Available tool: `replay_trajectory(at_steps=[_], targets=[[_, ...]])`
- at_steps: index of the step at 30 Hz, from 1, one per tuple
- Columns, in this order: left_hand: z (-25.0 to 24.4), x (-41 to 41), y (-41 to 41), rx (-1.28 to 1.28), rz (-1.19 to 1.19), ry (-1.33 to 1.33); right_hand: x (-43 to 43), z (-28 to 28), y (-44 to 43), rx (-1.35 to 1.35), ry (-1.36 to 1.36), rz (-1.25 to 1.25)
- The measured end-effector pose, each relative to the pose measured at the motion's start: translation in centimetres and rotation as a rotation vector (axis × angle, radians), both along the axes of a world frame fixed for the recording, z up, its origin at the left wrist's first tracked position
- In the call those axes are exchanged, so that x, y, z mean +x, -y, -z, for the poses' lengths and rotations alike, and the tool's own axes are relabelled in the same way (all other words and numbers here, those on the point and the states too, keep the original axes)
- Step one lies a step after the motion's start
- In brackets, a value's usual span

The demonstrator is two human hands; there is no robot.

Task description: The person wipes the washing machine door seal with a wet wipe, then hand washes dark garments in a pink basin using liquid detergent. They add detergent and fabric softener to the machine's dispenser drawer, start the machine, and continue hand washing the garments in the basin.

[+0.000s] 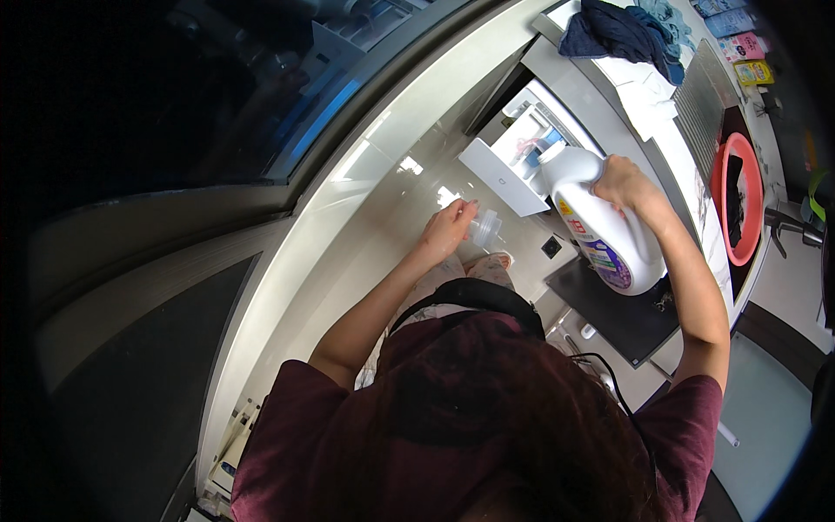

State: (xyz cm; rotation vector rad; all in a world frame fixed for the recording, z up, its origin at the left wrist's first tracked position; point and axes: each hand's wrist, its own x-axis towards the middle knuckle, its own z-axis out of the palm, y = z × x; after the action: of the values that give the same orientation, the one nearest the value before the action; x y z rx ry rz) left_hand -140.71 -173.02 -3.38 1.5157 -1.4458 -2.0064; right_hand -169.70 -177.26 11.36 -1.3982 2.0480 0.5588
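My right hand (pixel 625 184) grips the handle of a large white laundry detergent bottle (pixel 587 189) with a purple label. The bottle is tilted, its uncapped mouth at the pulled-out detergent drawer (pixel 503 177) of a washing machine (pixel 574 121). Blue parts show inside the drawer, partly hidden by the bottle's neck. Whether liquid is flowing cannot be made out. To the left of the drawer, my left hand (pixel 447 230) holds a clear plastic cap (pixel 486 228) above the floor.
On the counter at right sit a navy cloth (pixel 607 32) and a pink basin (pixel 751 189) with dark fabric inside. Several product packs (pixel 743 47) line the counter's far edge. A square floor drain (pixel 551 246) lies below the bottle, and a dark flat panel (pixel 607 326) behind it.
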Motion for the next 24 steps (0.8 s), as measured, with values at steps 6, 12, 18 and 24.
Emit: replay_trajectory(at_steps=[6, 12, 18, 24], targets=[[0.3, 0.1, 0.0, -0.006, -0.008, -0.027, 0.1, -0.5, 0.9, 0.083, -0.036, 0.015], [0.2, 0.3, -0.1, -0.027, 0.014, -0.047, 0.0, -0.1, 1.1, 0.058, -0.054, -0.011], [0.4, 0.5, 0.0, -0.087, 0.075, -0.028, 0.1, -0.6, 1.2, 0.059, -0.030, -0.003], [1.6, 0.7, 0.1, -0.128, 0.102, -0.058, 0.5, -1.0, 1.2, 0.048, -0.043, -0.001]])
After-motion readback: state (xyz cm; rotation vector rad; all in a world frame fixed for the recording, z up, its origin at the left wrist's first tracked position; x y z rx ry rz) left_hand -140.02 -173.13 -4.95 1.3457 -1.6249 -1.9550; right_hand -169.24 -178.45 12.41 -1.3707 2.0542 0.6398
